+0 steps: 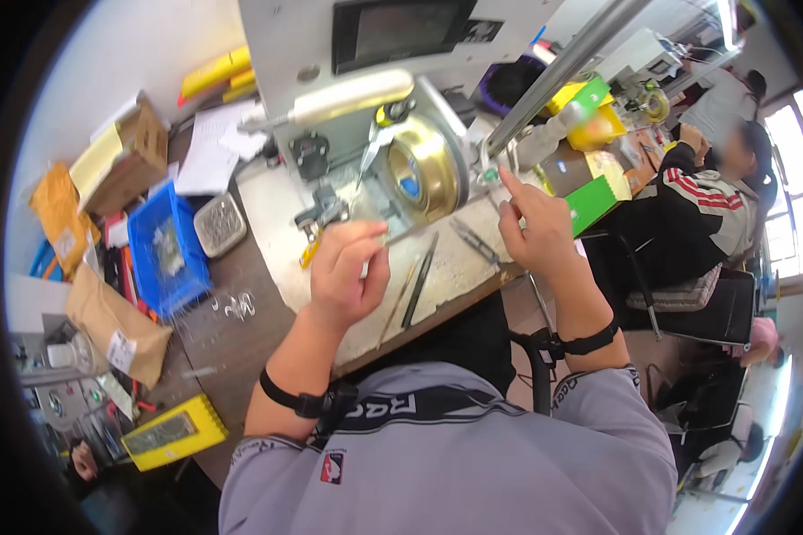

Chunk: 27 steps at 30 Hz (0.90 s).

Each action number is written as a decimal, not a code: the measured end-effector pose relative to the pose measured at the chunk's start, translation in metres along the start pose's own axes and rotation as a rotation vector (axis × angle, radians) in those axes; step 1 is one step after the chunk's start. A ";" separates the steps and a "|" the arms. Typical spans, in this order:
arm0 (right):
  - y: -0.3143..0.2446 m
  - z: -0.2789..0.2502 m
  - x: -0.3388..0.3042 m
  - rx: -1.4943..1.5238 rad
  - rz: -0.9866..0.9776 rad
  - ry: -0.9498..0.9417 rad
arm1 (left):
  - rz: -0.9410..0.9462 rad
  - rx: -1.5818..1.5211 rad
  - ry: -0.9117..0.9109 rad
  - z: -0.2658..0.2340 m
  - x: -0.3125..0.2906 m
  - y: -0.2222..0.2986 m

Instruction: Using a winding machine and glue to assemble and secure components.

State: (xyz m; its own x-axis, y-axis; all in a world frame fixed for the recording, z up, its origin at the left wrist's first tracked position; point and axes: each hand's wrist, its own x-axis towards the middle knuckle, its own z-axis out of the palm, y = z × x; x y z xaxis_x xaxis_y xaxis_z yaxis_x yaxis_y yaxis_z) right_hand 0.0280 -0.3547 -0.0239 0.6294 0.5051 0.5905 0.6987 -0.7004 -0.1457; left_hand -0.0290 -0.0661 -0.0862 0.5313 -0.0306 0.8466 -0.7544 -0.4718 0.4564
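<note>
Two hands, one brass wheel, one blue bin, one yellow tray, two brown paper bags.

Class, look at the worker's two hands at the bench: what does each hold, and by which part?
The left hand pinches a thin rod-like tool near its rear end, tip toward the brass disc. The right hand holds nothing that can be made out.

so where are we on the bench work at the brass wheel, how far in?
Done: can't tell; no finished pieces are clearly set apart. In hand: left hand pinches a thin tool, its tip toward the brass wheel; right hand is raised beside it, forefinger up, holding nothing I can make out. Left: small parts fill the blue bin and metal tray, and loose ones lie on the table.
</note>
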 end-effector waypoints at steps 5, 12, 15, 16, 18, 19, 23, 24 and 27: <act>-0.017 0.017 -0.013 -0.033 -0.111 -0.229 | 0.016 -0.047 -0.004 0.000 0.004 -0.004; -0.045 0.035 -0.017 0.080 -0.289 -0.444 | -0.004 -0.030 -0.004 -0.001 -0.001 -0.004; -0.059 0.037 -0.015 0.106 -0.395 -0.518 | -0.010 -0.027 -0.010 0.000 0.000 -0.003; -0.063 0.038 -0.014 0.079 -0.455 -0.552 | -0.006 -0.025 -0.008 0.000 0.000 -0.003; -0.066 0.045 -0.016 0.058 -0.468 -0.559 | -0.011 -0.024 -0.012 0.000 0.001 -0.003; -0.067 0.048 -0.016 -0.001 -0.484 -0.563 | -0.013 -0.021 -0.014 0.000 0.001 -0.003; -0.068 0.054 -0.017 -0.119 -0.517 -0.565 | -0.035 -0.036 0.027 0.004 -0.001 -0.005; -0.068 0.054 -0.017 -0.117 -0.515 -0.569 | -0.035 -0.035 0.030 0.005 -0.001 -0.005; -0.068 0.052 -0.014 -0.120 -0.561 -0.592 | -0.036 -0.031 0.008 0.001 -0.002 -0.003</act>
State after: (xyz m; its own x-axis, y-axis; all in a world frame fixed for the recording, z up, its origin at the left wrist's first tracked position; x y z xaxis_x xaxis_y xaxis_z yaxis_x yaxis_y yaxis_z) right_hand -0.0103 -0.2881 -0.0632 0.2959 0.9548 0.0296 0.9427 -0.2968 0.1520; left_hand -0.0272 -0.0653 -0.0896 0.5552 -0.0069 0.8317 -0.7467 -0.4446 0.4947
